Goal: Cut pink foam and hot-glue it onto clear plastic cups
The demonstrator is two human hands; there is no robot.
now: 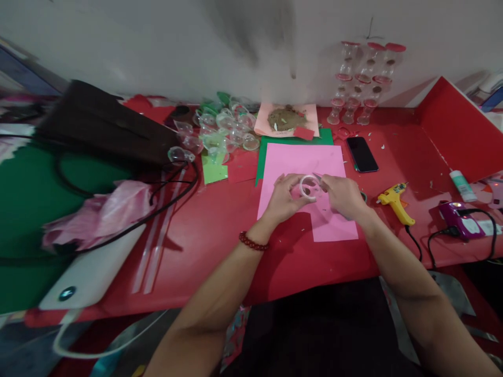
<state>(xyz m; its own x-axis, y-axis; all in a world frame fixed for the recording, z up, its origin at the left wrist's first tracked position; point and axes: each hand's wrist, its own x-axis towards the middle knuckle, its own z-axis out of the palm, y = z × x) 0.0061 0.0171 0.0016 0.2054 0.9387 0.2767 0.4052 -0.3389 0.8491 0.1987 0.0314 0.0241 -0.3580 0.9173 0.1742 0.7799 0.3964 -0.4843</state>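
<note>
Both forearms reach in from near table point(188, 246) edge. Left hand point(283, 199) and right hand point(342, 195) meet over pink paper point(304, 162) mid-table, fingers pinching clear tape roll point(308, 187) between them.

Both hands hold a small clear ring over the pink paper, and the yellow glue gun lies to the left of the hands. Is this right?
Not quite. In the head view, the glue gun lies to the right of the hands, not the left. The left hand and right hand do hold the ring over the pink paper.
</note>
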